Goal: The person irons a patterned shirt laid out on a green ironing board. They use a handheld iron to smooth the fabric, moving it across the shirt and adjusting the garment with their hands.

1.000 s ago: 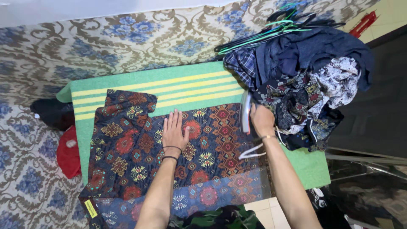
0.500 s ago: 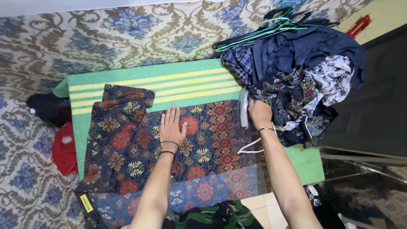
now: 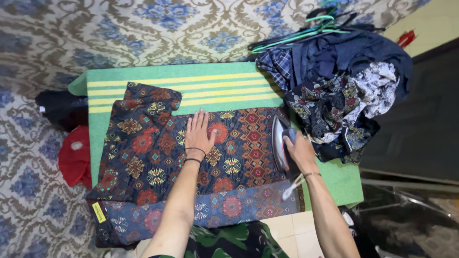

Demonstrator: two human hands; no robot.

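floor covering [image 3: 143,33]: patterned carpet, blue flowers and beige scrollwork, fills most of the view.
green mat with yellow stripes [image 3: 191,86] lies flat on the carpet, under the work.
dark patterned shirt with red, orange and blue motifs [image 3: 143,157] is spread flat on the mat; one sleeve reaches toward the yellow stripes, lower hem hangs over the near edge.
heap of crumpled dark blue, plaid and floral clothes [image 3: 344,91] sits on the mat's right end, just beside the shirt.
bundle of green and black wire hangers [image 3: 311,31] lies at the far side of the heap, touching it.
red cloth item [image 3: 74,160] and a black one [image 3: 57,107] lie on the carpet left of the mat.
left hand [image 3: 200,133]: palm down on the shirt's middle, fingers straight and lightly spread, pressing the cloth; two dark bands on the wrist.
right hand [image 3: 300,150]: fingers closed around the handle of a grey electric iron [image 3: 278,143], soleplate resting on the shirt's right part; a white cord [image 3: 291,187] trails by the wrist.
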